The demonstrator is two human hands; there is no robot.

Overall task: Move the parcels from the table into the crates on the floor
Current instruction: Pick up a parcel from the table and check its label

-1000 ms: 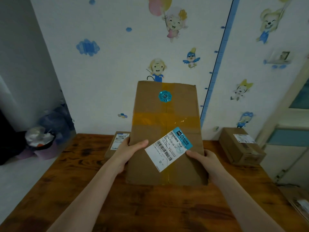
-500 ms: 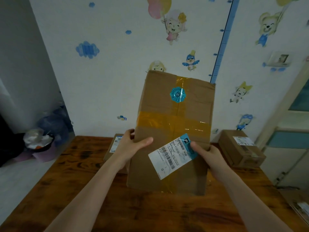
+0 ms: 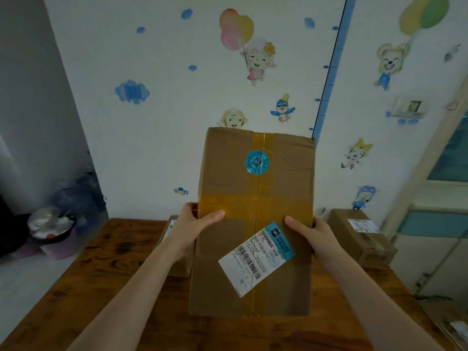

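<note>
- A dark bin (image 3: 54, 231) full of rubbish sits on the floor at the far left, beside the wooden table (image 3: 101, 287)
- A small parcel (image 3: 174, 245) lies on the table near the wall, mostly hidden behind the left wrist
- The left hand (image 3: 193, 224) grips the left edge of the big cardboard box (image 3: 255, 198), with the thumb laid across the front over the yellow tape and the fingers curled round behind
- The big cardboard box stands upright between both hands, over the middle of the table; whether its bottom edge rests on the wood I cannot tell
- A round teal sticker (image 3: 257, 162) sits high on its front and a white shipping label (image 3: 257, 262) is stuck on crooked lower down
- The right hand (image 3: 312, 233) grips the box's right edge at about the same height, thumb on the front and fingers wrapped out of sight behind
- Another brown parcel (image 3: 362, 236) with a white label lies at the table's right end, well apart from the box
</note>
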